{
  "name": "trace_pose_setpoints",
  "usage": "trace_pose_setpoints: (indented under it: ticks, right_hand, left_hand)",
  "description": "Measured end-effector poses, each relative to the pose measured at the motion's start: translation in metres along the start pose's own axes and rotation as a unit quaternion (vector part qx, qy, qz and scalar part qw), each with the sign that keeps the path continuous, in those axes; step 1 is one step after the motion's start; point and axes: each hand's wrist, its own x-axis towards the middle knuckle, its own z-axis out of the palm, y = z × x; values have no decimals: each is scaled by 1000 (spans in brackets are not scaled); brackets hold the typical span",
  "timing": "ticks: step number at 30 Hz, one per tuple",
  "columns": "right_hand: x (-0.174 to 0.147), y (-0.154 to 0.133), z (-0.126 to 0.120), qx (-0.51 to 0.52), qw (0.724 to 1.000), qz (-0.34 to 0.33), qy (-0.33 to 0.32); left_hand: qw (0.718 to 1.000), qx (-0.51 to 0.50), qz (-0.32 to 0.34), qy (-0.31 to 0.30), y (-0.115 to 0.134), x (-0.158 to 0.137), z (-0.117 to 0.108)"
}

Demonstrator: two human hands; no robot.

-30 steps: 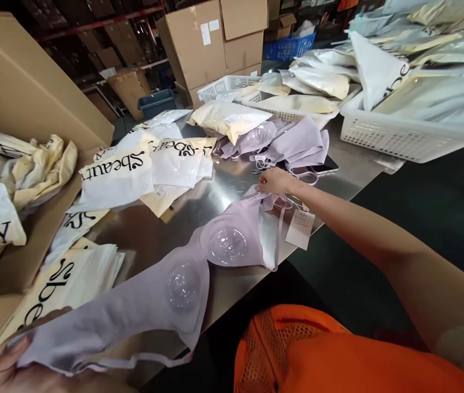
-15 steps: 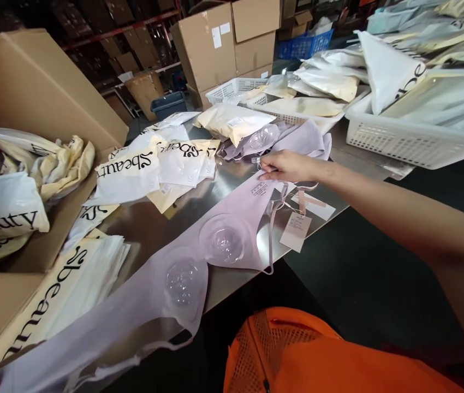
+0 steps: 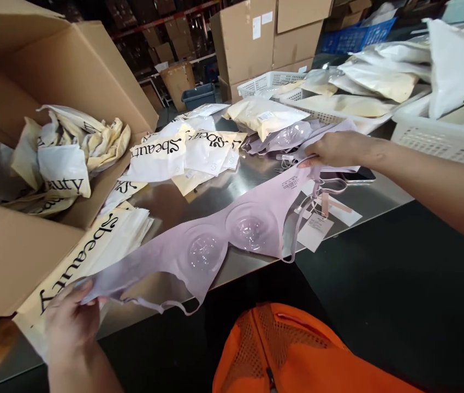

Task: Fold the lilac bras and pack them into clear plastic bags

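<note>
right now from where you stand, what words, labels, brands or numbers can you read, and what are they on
"Sbeauty": top bag beside the open carton
"Sbeaut": bag in the table pile
"auty": bag inside the carton
Letter fragments only: other bags.
Too small or blurred: print on the lilac bra, hang tag, far carton labels

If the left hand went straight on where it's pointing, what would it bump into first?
Probably the stack of printed bags just beyond the left hand, though its height above them is unclear.
</note>
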Motion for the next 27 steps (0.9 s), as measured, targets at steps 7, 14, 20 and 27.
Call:
trace_pose_setpoints:
  ticks: [7, 14, 20, 27]
  right_hand:
    - [-26, -50, -7, 1, 978, 53, -202]
    - [-62, -116, 43, 336, 887, 39, -313]
    - [-78, -165, 80, 570, 747, 114, -322]
    - [-99, -133, 77, 671, 730, 112, -67]
  left_hand:
    - [990, -118, -16, -81, 21, -16, 76]
    - [976, -146, -27, -160, 55, -9, 151]
    - [969, -224, -51, -92, 62, -18, 160]
    - [970, -141, -4, -197, 64, -9, 186]
